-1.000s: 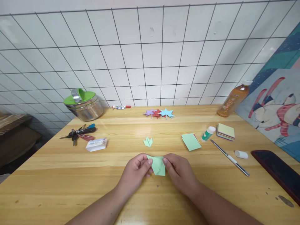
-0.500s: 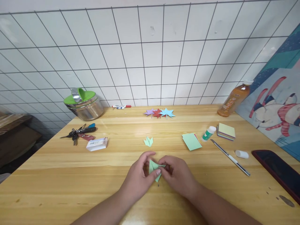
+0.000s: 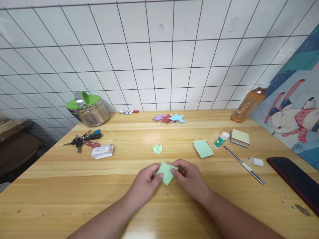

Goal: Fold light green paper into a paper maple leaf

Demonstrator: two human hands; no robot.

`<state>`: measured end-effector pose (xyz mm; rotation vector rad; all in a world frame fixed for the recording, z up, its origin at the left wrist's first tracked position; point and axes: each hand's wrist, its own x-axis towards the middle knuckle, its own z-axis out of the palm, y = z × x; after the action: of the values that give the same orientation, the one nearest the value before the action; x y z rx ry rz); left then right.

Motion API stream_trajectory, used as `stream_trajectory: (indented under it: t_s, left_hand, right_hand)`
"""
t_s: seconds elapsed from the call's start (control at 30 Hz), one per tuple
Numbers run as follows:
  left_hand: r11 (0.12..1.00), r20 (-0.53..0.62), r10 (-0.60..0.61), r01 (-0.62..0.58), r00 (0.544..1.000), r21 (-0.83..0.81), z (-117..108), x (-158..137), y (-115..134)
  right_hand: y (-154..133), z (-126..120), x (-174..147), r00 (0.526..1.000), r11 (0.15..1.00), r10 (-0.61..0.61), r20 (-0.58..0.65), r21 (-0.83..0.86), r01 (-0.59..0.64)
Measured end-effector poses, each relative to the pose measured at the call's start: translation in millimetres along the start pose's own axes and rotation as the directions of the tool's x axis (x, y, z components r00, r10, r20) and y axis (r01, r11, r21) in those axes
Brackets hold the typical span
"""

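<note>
Between my hands is a light green sheet of origami paper (image 3: 166, 174), folded into a diamond-like shape with a crease near its upper right edge. My left hand (image 3: 147, 179) pinches its left corner, thumb on top. At the right corner my right hand (image 3: 189, 176) grips it between thumb and fingers; the curled fingers are partly hidden. Just beyond lies a small folded green paper piece (image 3: 157, 148) with pointed tips. Farther back, purple (image 3: 159, 118), red (image 3: 167, 119) and blue paper maple leaves (image 3: 177, 118) lie in an overlapping row.
On the right are green paper squares (image 3: 203, 149), a glue stick (image 3: 221, 140), a paper stack (image 3: 240, 137), a craft knife (image 3: 244, 165), a white cap (image 3: 256, 161), a phone (image 3: 294, 182) and a bottle (image 3: 250, 103). Leftward sit keys (image 3: 81, 141), a small box (image 3: 102, 151) and a green-lidded pot (image 3: 88, 111).
The green paper has been opened out and turned from a narrow, folded triangular form to a flatter diamond. My hands have moved slightly apart, and the view has shifted a little.
</note>
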<state>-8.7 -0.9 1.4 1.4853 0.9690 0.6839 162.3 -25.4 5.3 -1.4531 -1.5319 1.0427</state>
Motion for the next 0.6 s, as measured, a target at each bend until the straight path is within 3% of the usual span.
stream_trajectory:
  t_s: [0.23,0.6]
  left_hand:
    - [0.99,-0.039,-0.101,0.097,0.994,-0.098,0,1,1]
    - [0.991,0.007,-0.026,0.026,1.0,-0.134,2,-2,2]
  right_hand:
    - [0,0,-3,0.983,0.982,-0.123,0.139,0.161,0.101]
    - [9,4,0,0.999,0.989,-0.022,0.043,0.148,0.016]
